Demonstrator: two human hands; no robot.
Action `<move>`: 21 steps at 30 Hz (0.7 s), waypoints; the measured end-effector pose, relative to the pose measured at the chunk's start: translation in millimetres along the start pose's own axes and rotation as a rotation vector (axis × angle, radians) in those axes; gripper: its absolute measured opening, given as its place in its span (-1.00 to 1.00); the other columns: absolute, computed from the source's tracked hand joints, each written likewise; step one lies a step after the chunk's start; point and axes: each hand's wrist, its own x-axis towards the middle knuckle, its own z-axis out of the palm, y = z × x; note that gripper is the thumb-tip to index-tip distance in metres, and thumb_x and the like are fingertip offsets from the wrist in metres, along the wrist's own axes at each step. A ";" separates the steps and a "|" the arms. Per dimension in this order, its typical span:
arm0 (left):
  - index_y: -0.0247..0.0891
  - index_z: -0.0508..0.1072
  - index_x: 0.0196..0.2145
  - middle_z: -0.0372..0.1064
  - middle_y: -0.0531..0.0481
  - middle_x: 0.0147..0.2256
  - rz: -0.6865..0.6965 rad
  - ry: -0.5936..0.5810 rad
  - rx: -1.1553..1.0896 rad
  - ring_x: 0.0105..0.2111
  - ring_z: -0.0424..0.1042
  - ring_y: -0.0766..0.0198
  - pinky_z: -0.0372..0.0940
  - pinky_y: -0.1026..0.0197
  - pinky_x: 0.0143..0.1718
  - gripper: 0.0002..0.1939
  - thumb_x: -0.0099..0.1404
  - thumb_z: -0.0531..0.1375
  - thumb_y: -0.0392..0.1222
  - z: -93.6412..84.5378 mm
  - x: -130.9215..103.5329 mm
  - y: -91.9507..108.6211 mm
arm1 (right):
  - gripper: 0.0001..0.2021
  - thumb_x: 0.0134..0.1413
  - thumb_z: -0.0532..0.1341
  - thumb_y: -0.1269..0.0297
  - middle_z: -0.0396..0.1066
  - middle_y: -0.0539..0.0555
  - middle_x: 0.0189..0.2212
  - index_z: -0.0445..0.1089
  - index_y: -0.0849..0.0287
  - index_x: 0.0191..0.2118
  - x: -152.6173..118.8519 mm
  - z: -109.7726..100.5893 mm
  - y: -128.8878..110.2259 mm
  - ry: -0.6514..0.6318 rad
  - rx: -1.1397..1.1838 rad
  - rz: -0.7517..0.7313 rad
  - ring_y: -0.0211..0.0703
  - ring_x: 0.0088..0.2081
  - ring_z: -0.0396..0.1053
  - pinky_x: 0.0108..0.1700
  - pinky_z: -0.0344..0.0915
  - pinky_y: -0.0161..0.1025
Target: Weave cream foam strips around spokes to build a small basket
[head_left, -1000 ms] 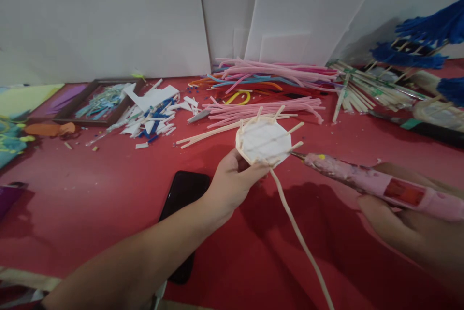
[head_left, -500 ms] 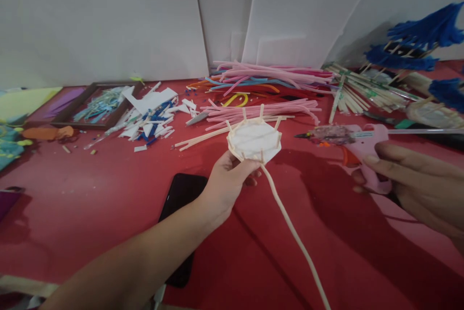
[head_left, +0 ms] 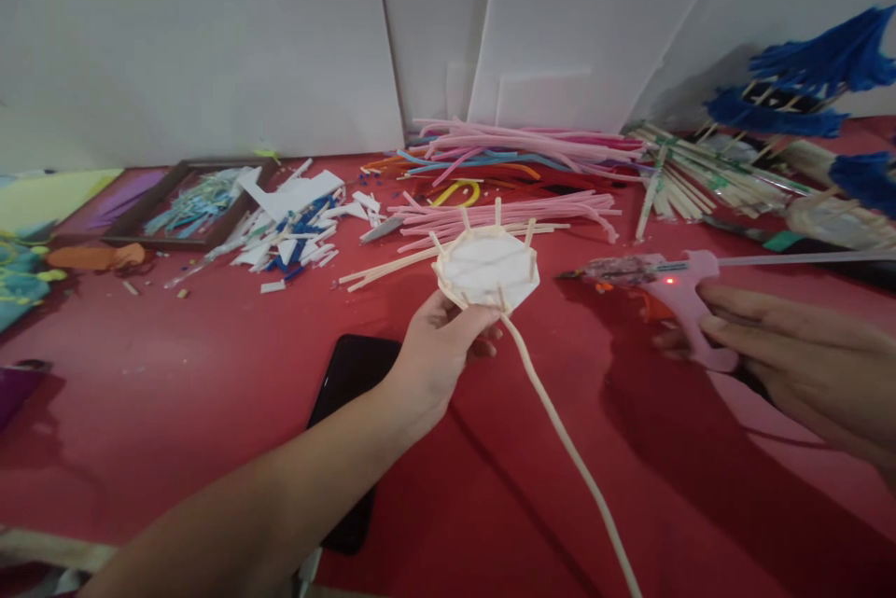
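My left hand [head_left: 448, 346] pinches the near edge of a small white round base [head_left: 486, 267], which has several short pale sticks standing up around its rim. A long cream-coloured cord [head_left: 567, 444] wraps along the rim and trails from my fingers toward the lower right. On the right side, my right hand [head_left: 791, 346] is closed round the handle of a pink hot glue gun [head_left: 690, 295], its nozzle pointing left toward the base but apart from it. A small red light glows on the gun, and a clear glue stick [head_left: 805, 257] runs out of its back.
A black phone [head_left: 354, 449] lies under my left forearm on the red table [head_left: 210, 430]. Behind are pink pipe cleaners [head_left: 518, 215], a heap of white and blue scraps [head_left: 294, 225], a brown tray [head_left: 126, 239], bundled sticks [head_left: 679, 187] and blue fringed pieces [head_left: 826, 57].
My right hand has moved the glue gun slightly left, closer to the base, and its red light now shows. The base has shifted a little up and left in my left hand.
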 end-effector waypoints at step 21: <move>-0.28 0.45 -0.41 0.46 0.09 -0.49 -0.086 -0.048 0.019 -0.53 0.39 0.42 0.33 0.26 -0.37 -0.82 0.03 0.37 -0.39 6.5 -5.9 -4.5 | -0.48 -0.11 0.44 -0.10 0.57 0.10 -0.35 0.46 0.09 -0.07 -54.7 68.7 -39.5 -0.499 0.192 0.180 -0.15 -0.37 0.53 -0.24 0.52 -0.18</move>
